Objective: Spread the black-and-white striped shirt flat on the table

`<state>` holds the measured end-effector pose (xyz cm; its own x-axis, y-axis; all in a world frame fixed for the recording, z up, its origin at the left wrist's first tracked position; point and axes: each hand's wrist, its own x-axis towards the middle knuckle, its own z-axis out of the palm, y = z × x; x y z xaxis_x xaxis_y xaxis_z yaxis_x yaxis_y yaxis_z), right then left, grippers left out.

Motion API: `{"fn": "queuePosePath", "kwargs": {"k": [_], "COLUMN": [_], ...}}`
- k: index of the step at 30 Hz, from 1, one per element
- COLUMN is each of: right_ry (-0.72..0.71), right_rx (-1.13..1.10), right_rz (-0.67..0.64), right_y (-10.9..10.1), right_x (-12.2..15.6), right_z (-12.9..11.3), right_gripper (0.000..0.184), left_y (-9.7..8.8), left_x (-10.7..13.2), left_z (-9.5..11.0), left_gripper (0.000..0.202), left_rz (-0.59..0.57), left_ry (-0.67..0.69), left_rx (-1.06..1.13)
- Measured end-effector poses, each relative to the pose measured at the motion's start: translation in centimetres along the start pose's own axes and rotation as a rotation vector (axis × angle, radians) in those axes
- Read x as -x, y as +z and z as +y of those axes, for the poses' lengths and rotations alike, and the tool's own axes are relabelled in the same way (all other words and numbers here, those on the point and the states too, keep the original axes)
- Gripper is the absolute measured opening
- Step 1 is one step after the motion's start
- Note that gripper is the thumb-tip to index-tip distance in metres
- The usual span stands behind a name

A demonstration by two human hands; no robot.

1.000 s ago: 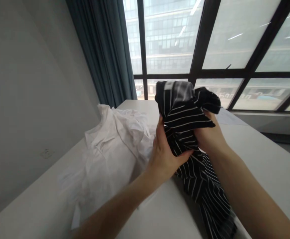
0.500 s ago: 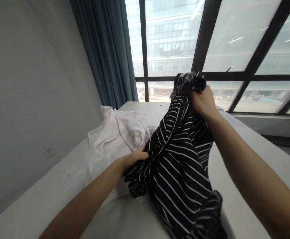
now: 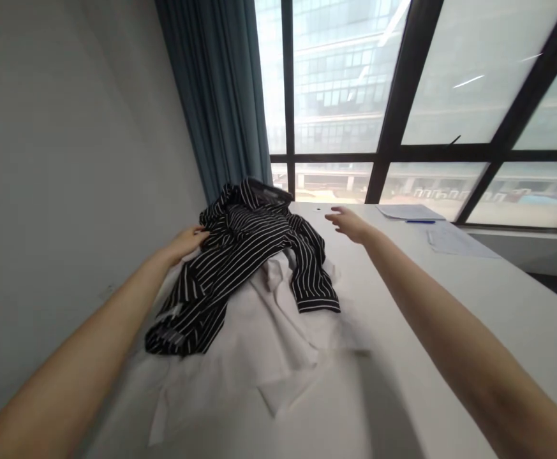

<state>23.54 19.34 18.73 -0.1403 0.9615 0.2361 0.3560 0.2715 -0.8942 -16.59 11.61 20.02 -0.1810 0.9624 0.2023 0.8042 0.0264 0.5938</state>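
Observation:
A black shirt with white stripes (image 3: 254, 233) lies crumpled over a white garment (image 3: 268, 325) on the white table. One striped sleeve (image 3: 311, 280) hangs down toward the right. At the striped shirt's left edge is my left hand (image 3: 188, 242), fingers stretched out and seeming to touch the cloth. My right hand (image 3: 348, 223) is in the air to the right of the shirt, fingers apart and holding nothing.
Papers (image 3: 415, 212) and a blue pen (image 3: 420, 221) lie at the table's far right, with another sheet (image 3: 460, 243) nearer. A grey wall (image 3: 81, 146) borders the left side. Behind stand a blue curtain (image 3: 225, 95) and dark-framed windows (image 3: 340, 156).
The striped shirt, held up by both hands earlier, now lies over the white garment to the left. Both hands have let go and moved apart.

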Motion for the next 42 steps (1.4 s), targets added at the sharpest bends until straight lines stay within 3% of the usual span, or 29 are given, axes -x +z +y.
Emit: {"fn": "queuePosePath", "kwargs": {"k": [3, 6, 10, 12, 14, 18, 19, 23, 25, 27, 30, 33, 38, 42], "right_ry": [0.089, 0.112, 0.034, -0.027, -0.082, -0.146, -0.155, -0.161, -0.119, -0.035, 0.063, 0.044, -0.014, -0.06], "right_rx": [0.124, 0.235, 0.369, 0.414, 0.437, 0.421, 0.406, 0.387, 0.442, 0.523, 0.614, 0.632, 0.555, 0.433], "right_rz": [-0.136, -0.235, -0.192, -0.163, -0.146, -0.138, -0.146, -0.153, -0.099, -0.037, -0.011, -0.043, -0.093, -0.1], "right_y": [0.4, 1.5, 3.4, 4.1, 4.5, 5.4, 5.7, 6.3, 5.9, 5.3, 5.4, 7.3, 12.9, 18.0], "right_x": [4.0, 8.0, 11.8, 12.9, 13.5, 13.8, 13.8, 14.1, 14.7, 15.6, 17.2, 18.3, 17.8, 17.0], "right_z": [3.9, 6.7, 8.7, 9.0, 8.8, 7.2, 6.7, 5.8, 6.4, 7.5, 9.3, 9.7, 8.1, 6.6], "right_gripper": [0.021, 0.019, 0.023, 0.016, 0.013, 0.015, 0.015, 0.021, 0.027, 0.032, 0.036, 0.029, 0.033, 0.041], "left_y": [2.3, 5.0, 7.1, 7.1, 6.6, 5.5, 5.4, 6.6, 7.6, 8.5, 9.4, 9.7, 10.1, 10.5], "left_x": [1.1, 3.0, 6.1, 7.3, 8.0, 8.9, 9.3, 11.2, 12.3, 13.2, 14.2, 14.9, 15.5, 15.0], "left_z": [-2.6, -3.9, -3.7, -2.9, -1.5, 2.7, 3.9, 7.9, 9.0, 9.2, 7.5, 4.1, -1.2, -3.3], "left_gripper": [0.041, 0.042, 0.033, 0.022, 0.024, 0.033, 0.032, 0.036, 0.035, 0.032, 0.029, 0.037, 0.05, 0.052], "left_rz": [-0.071, -0.139, -0.133, -0.122, -0.093, 0.163, 0.161, -0.206, -0.252, -0.225, -0.168, -0.118, -0.245, -0.26], "left_ry": [0.097, 0.135, 0.134, 0.134, 0.132, 0.139, 0.177, 0.316, 0.323, 0.329, 0.369, 0.412, 0.299, 0.24], "left_rx": [-0.032, -0.121, -0.483, -0.577, -0.595, -0.348, -0.273, -0.271, -0.395, -0.466, -0.433, -0.394, -0.275, -0.195]}}
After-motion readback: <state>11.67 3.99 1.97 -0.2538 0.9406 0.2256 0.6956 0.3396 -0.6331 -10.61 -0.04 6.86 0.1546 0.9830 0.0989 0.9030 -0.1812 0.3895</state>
